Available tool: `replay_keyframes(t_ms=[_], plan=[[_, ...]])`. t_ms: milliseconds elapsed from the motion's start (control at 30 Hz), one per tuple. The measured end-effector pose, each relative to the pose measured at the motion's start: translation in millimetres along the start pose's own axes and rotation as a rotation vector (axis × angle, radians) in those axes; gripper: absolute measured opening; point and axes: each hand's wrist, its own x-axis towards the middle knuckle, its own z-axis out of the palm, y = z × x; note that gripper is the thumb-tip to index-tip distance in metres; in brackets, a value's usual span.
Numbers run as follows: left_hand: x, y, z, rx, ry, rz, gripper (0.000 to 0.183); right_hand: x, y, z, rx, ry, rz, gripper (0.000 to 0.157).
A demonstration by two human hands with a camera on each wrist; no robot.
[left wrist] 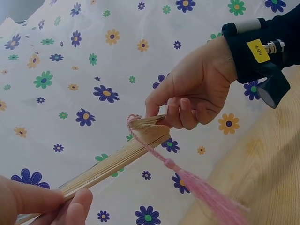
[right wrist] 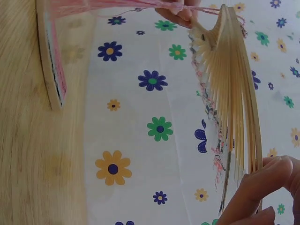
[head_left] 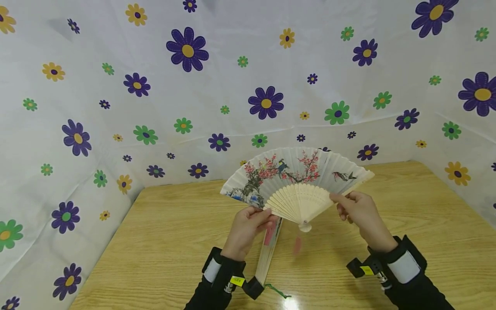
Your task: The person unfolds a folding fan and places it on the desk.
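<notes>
A paper folding fan [head_left: 294, 172] with pale slatted ribs is spread wide in the air above the table. Plum blossoms and birds are painted on its leaf. My left hand [head_left: 249, 228] pinches the fan's left outer rib, and my right hand [head_left: 362, 217] pinches the right one between thumb and fingers. From the pivot hangs a pink tassel [left wrist: 206, 192], also visible as a blur in the head view. In the right wrist view the ribs [right wrist: 232, 84] stand edge-on. A second folding fan [head_left: 266, 254], closed, lies on the table beneath, partly hidden by my left hand.
A green cord [head_left: 277, 291] trails from the lower end of the closed fan. The wooden table [head_left: 166, 241] meets a white flower-printed cloth [head_left: 217, 82] at the back and sides. Black wrist straps with small cameras [head_left: 253, 287] sit on both forearms.
</notes>
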Motion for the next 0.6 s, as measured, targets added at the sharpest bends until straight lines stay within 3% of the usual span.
replay_keyframes(t_ms=[233, 600], plan=[[0.7, 2.0, -1.0, -0.048, 0.049, 0.011, 0.010, 0.9, -0.5, -9.3, 0.065, -0.091, 0.047, 0.035], [0.7, 1.8, -0.3, -0.051, 0.069, 0.014, 0.008, 2.5, 3.0, -9.8, 0.097, -0.097, 0.044, 0.035]])
